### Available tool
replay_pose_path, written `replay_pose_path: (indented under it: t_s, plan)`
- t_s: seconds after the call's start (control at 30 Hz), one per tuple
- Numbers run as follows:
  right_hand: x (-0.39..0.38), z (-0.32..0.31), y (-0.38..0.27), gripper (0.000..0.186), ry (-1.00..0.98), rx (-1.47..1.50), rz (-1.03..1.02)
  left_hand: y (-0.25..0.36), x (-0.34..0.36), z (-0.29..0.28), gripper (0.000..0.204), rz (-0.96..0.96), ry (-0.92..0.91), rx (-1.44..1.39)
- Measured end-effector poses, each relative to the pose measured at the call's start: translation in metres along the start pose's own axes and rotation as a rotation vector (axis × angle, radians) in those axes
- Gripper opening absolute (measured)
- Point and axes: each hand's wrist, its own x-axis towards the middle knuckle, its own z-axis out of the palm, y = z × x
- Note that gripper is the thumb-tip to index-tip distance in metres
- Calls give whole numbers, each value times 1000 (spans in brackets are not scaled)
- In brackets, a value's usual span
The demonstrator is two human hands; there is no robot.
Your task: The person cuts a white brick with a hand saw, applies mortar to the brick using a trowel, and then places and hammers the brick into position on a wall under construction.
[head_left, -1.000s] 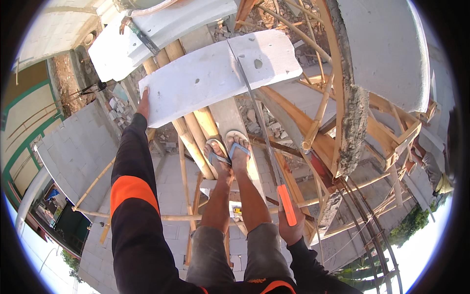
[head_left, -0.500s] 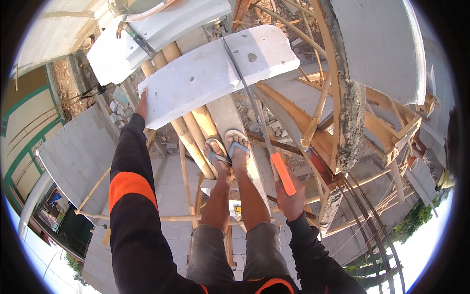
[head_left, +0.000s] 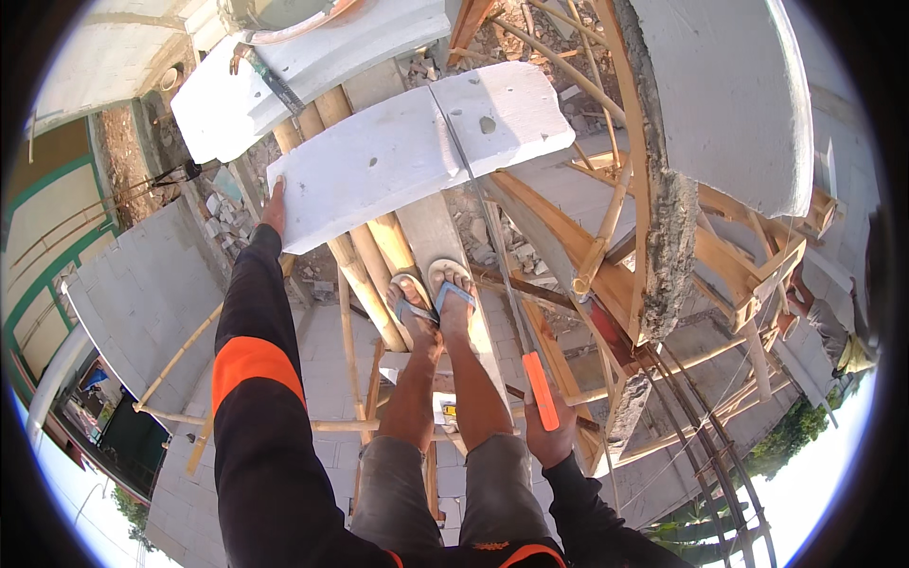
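From up here I look down on the biggest thing in reach, a long white block (head_left: 407, 151) lying across the bamboo poles (head_left: 365, 270), with a saw cut already running through it toward its right end. A second white block (head_left: 312, 66) lies beyond it, partly cut off by the upper rim. To the right a white wall (head_left: 729, 95) with a rough grey edge rises past bamboo scaffolding (head_left: 606, 237). My feet in sandals (head_left: 431, 298) stand on a grey plank (head_left: 436, 237) just below the block. My left hand (head_left: 275, 204) is pressed flat against the block's left end; only its back shows, so I cannot tell how wide the fingers are. My right hand (head_left: 551, 435) is wrapped around the orange handle (head_left: 541, 391) of a saw (head_left: 483, 218), whose thin blade runs up into the cut. I see no labels or signs; a small yellow thing (head_left: 449, 413) between my shins is too small to make out. A person at the right rim is mostly cut off. Since a second ago the handle has come lower and nearer my knee, while the left hand has stayed on the block.
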Motion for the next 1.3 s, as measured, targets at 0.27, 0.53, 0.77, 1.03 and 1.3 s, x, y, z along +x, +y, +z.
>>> replay_pose_path:
  t_s: [0.27, 0.53, 0.77, 1.03, 1.3]
  plan:
    - [70, 12, -16, 29, -13, 139, 29, -7, 15, 16, 70, -64, -1, 182]
    - [35, 1, -42, 51, -202, 80, 322, 24, -30, 35, 69, 83, 207, 315]
    - [25, 17, 18, 24, 10, 78, -38, -2, -29, 32, 69, 95, 253, 256]
    - [82, 19, -33, 40, -72, 190, 58, -9, -18, 47, 70, -31, 45, 123]
    - [28, -5, -44, 50, -206, 27, 300, -23, 6, 28, 72, -12, 73, 188]
